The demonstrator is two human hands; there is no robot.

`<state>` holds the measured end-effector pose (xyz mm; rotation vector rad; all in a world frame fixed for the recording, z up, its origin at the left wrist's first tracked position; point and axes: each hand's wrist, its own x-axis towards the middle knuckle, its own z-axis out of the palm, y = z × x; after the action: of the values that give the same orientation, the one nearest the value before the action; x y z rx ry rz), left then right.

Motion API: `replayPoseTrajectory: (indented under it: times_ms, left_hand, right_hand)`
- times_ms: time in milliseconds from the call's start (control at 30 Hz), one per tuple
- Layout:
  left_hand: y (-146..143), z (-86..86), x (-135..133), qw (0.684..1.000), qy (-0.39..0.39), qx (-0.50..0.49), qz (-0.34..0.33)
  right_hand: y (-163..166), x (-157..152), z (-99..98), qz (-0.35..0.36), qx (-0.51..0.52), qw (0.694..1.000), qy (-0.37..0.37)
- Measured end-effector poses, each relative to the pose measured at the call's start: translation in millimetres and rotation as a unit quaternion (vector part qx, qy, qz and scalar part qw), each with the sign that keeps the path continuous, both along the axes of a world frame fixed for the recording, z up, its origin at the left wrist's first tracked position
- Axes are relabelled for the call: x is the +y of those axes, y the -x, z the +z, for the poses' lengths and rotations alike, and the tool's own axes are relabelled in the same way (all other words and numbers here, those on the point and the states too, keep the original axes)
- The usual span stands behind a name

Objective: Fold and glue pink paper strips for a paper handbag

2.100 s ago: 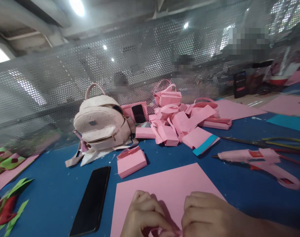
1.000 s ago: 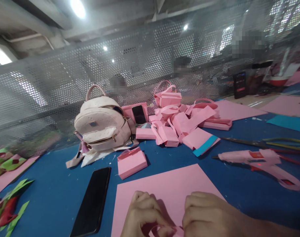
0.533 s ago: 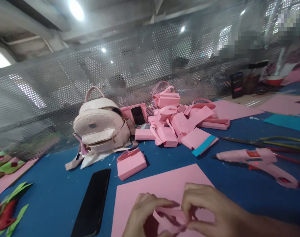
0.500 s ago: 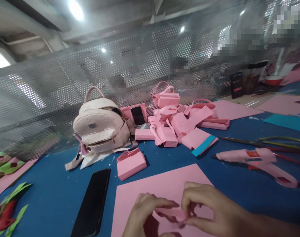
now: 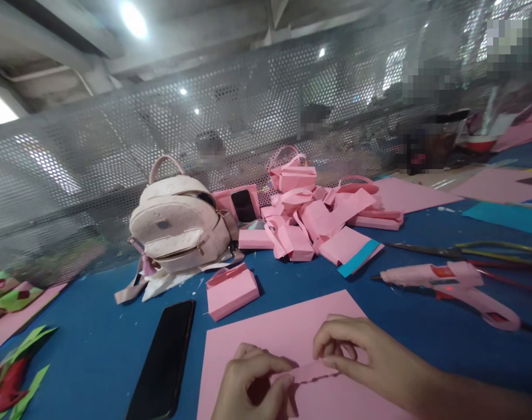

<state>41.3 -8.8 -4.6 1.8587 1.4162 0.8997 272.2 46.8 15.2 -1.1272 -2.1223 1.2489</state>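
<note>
My left hand (image 5: 251, 388) and my right hand (image 5: 362, 353) each pinch one end of a narrow pink paper strip (image 5: 312, 370), stretched flat between them. They hover just above a large pink paper sheet (image 5: 287, 332) lying on the blue table (image 5: 91, 344) at the near edge. The strip's lower edge looks wavy.
A black phone (image 5: 165, 359) lies left of the sheet, a folded pink paper box (image 5: 231, 289) behind it. A pale pink backpack (image 5: 181, 224) and a heap of pink paper bags (image 5: 318, 210) stand against a perforated metal screen. A pink glue gun (image 5: 450, 283) and scissors (image 5: 467, 251) lie right.
My hands have moved apart and the pink strip, curled between them earlier, is now pulled out straight. My right hand rose a little. The view shifted slightly.
</note>
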Motion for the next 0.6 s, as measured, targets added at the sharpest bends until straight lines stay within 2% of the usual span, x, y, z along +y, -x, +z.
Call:
replayPoseTrajectory:
  times_ms: [167, 400, 600]
  left_hand:
    - [0.9, -2.6, 0.1, 0.999, 0.011, -0.036, 0.012]
    - [2.7, -2.2, 3.0, 0.991, 0.081, -0.102, 0.042]
    - [-0.5, 3.1, 3.0, 0.968, 0.119, -0.212, 0.062]
  right_hand:
    - [0.3, 0.0, -1.0, -0.016, 0.022, 1.000, 0.011]
    - [-0.9, 2.3, -0.3, -0.054, 0.048, 0.997, 0.022]
    - [2.1, 4.0, 2.9, -0.064, 0.056, 0.996, 0.035]
